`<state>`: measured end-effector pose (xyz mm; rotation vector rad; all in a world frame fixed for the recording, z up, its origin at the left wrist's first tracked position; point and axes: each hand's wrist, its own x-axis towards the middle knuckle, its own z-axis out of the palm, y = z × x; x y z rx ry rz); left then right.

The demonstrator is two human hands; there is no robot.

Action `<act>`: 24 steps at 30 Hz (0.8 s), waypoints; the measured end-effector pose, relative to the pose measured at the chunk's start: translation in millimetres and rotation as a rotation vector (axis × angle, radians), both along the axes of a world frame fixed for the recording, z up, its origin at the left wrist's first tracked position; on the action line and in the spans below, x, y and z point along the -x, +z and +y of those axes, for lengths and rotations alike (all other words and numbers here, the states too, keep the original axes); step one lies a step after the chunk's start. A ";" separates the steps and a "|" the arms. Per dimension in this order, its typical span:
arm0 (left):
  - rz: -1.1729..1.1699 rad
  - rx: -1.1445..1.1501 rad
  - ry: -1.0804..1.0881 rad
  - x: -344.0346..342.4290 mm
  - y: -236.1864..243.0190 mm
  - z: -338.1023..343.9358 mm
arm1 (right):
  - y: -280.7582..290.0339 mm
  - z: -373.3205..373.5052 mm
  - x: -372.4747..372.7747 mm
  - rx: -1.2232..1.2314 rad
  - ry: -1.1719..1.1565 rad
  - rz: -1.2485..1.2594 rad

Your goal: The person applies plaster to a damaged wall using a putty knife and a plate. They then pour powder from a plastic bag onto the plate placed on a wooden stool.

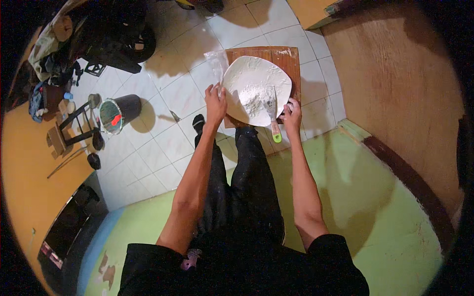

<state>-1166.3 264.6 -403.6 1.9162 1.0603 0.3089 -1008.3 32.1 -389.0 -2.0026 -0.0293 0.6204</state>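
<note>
A white, round-cornered square plate (236, 79) rests on a brown wooden board (295, 74). White powder (253, 98) is heaped on the plate's middle and dusted toward its far side. In the powder lies the blade of a putty knife (275, 129); its green-tipped handle sticks out over the near rim. My left hand (216, 104) grips the plate's left edge, fingers curled at the rim. At the lower right edge, my right hand (292, 117) holds the plate close to the putty knife's handle. A clear plastic bag (216, 64) lies against the plate's far left side.
A dark bucket (129, 109) with something red inside stands on the white tiled floor (170, 143) to the left. Beyond it is a small wooden stool or frame (74, 126). Dark clutter (111, 39) fills the far left. A brown wooden panel (395, 74) is at the right.
</note>
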 end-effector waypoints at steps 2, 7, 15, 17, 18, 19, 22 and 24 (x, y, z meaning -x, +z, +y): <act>-0.017 0.009 0.008 -3.6 3.9 -0.6 | -1.3 1.4 1.9 0.098 0.077 -0.177; -0.021 0.041 0.031 -5.9 10.8 -3.6 | 3.3 6.1 6.1 0.216 0.075 -0.231; 0.044 0.072 -0.019 -1.5 -1.1 8.8 | 10.2 4.5 4.5 0.225 0.093 -0.234; -0.001 0.159 0.014 3.8 -5.5 13.1 | 13.5 8.7 8.2 0.218 0.088 -0.189; 0.000 0.147 0.019 2.0 -6.4 12.3 | 10.0 3.4 5.1 0.226 0.076 -0.208; 0.001 0.134 0.023 0.5 -6.8 11.8 | 7.2 -2.0 1.4 0.234 0.064 -0.227; 0.033 0.042 -0.087 7.4 -6.9 11.4 | 9.0 -5.1 -1.1 0.201 0.060 -0.242; 0.075 0.008 -0.160 16.5 -7.2 12.3 | 14.9 -1.4 1.8 0.143 0.040 -0.214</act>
